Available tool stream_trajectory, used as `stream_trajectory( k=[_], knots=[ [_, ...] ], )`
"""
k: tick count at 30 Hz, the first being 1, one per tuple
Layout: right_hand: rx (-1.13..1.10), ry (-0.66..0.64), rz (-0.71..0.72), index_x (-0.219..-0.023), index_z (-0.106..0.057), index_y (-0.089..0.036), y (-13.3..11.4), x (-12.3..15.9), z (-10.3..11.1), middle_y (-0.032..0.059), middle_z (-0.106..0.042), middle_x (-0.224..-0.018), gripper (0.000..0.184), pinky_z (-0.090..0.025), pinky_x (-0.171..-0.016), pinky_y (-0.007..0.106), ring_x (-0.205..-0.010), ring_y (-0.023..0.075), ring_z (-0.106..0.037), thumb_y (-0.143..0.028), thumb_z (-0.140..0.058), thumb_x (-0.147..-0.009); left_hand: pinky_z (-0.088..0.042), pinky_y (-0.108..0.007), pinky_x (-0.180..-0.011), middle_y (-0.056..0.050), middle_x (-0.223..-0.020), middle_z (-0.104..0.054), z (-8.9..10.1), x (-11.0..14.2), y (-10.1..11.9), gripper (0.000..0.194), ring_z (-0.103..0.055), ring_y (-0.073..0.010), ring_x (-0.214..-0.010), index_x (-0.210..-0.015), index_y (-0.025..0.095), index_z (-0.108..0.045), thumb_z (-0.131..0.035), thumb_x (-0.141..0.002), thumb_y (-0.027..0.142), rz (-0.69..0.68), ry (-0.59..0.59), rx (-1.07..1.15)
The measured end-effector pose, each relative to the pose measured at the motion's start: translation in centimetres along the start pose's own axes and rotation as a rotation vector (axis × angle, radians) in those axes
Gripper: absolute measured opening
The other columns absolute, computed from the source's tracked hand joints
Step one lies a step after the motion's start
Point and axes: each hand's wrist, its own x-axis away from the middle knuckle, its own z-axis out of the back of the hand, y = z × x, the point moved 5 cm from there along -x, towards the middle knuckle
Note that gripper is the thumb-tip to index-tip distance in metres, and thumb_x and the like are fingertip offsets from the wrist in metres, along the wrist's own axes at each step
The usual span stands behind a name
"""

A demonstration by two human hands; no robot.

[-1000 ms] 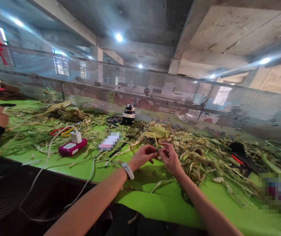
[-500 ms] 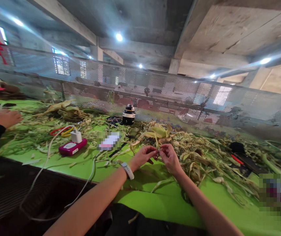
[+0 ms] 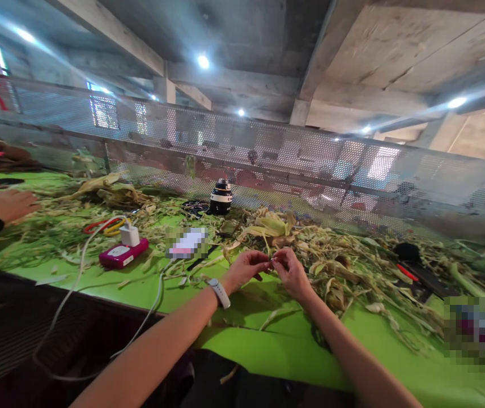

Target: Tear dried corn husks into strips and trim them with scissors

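Over the green tabletop (image 3: 229, 340), my left hand (image 3: 246, 271) and my right hand (image 3: 292, 274) meet fingertip to fingertip. Both are closed in a pinch on something too small to make out between them. A white watch (image 3: 220, 293) circles my left wrist. Just beyond my fingers lies a pale yellow-green corn husk (image 3: 271, 224), and a thin strip of it hangs down toward my fingertips. Whether that strip is in my grip cannot be seen. Dry husk strips (image 3: 331, 266) are heaped to the right of my right hand.
A magenta box (image 3: 123, 255) bears a white charger (image 3: 129, 233) with a trailing white cable (image 3: 160, 292). Behind stands a black bottle (image 3: 221, 198) before a perforated metal screen (image 3: 268, 164). A tool with a red part (image 3: 407, 272) lies right. Another person's hand (image 3: 11, 205) is at far left.
My hands stay pinched together in nearly the same spot, with only slight finger movement. The whole view shifts a little to the left. The other person's hand stays at far left.
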Motion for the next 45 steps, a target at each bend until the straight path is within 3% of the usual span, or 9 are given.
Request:
stream_trajectory(
  k=[6, 10, 16, 23, 36, 45],
  knots=[
    [0.061, 0.019, 0.057, -0.093, -0.051, -0.019, -0.4, 0.0, 0.0, 0.0033, -0.064, -0.076, 0.013, -0.050, -0.062, 0.027, -0.069, 0.0165, -0.063, -0.030, -0.051, -0.084, -0.044, -0.019, -0.056, 0.001, -0.068, -0.066, 0.2, 0.1, -0.2, 0.042, -0.060, -0.0088, -0.061, -0.073, 0.014, -0.066, -0.090, -0.045, 0.034, 0.075, 0.036, 0.205],
    [0.224, 0.029, 0.138, -0.102, -0.054, -0.019, -0.7, 0.1, 0.7, 0.0023, -0.062, -0.073, 0.018, -0.048, -0.058, 0.025, -0.062, 0.0149, -0.059, -0.029, -0.049, -0.088, -0.046, -0.020, -0.061, 0.000, -0.068, -0.068, 0.7, 0.0, -0.3, 0.043, -0.062, -0.0094, -0.063, -0.072, 0.013, -0.065, -0.092, -0.041, 0.025, 0.132, 0.075, 0.357],
    [0.419, -0.055, 0.400, -0.097, -0.062, -0.022, -1.6, 0.4, 0.4, 0.0067, -0.065, -0.087, 0.014, -0.050, -0.070, 0.026, -0.077, 0.0165, -0.063, -0.025, -0.049, -0.092, -0.043, -0.016, -0.052, -0.001, -0.064, -0.068, 0.7, -0.1, -0.4, 0.035, -0.061, -0.0077, -0.059, -0.071, 0.012, -0.066, -0.090, -0.046, 0.017, 0.157, 0.035, 0.433],
    [0.472, -0.059, 0.502, -0.095, -0.062, -0.022, -2.3, 0.4, 0.3, 0.0054, -0.065, -0.082, 0.017, -0.051, -0.067, 0.023, -0.072, 0.0145, -0.062, -0.023, -0.045, -0.095, -0.042, -0.012, -0.045, -0.002, -0.063, -0.068, 0.4, 0.1, -0.3, 0.022, -0.060, -0.0061, -0.054, -0.068, 0.010, -0.067, -0.084, -0.055, 0.008, 0.214, 0.043, 0.492],
    [0.470, -0.123, 0.383, -0.093, -0.065, -0.023, -1.6, 0.4, 0.3, 0.0073, -0.064, -0.085, 0.021, -0.050, -0.069, 0.028, -0.075, 0.0177, -0.061, -0.026, -0.044, -0.095, -0.046, -0.011, -0.049, -0.002, -0.061, -0.065, 0.0, 0.0, -0.7, 0.012, -0.061, -0.0055, -0.055, -0.068, 0.009, -0.067, -0.077, -0.065, 0.003, 0.262, -0.050, 0.520],
    [0.466, 0.008, 0.208, -0.088, -0.058, -0.020, -0.5, 0.3, 0.1, 0.0070, -0.063, -0.081, 0.014, -0.047, -0.066, 0.030, -0.073, 0.0199, -0.060, -0.025, -0.044, -0.092, -0.049, -0.016, -0.057, -0.003, -0.069, -0.069, -0.1, 0.3, -0.7, 0.024, -0.064, -0.0084, -0.064, -0.073, 0.011, -0.071, -0.087, -0.055, 0.015, 0.210, 0.036, 0.474]
  ],
)
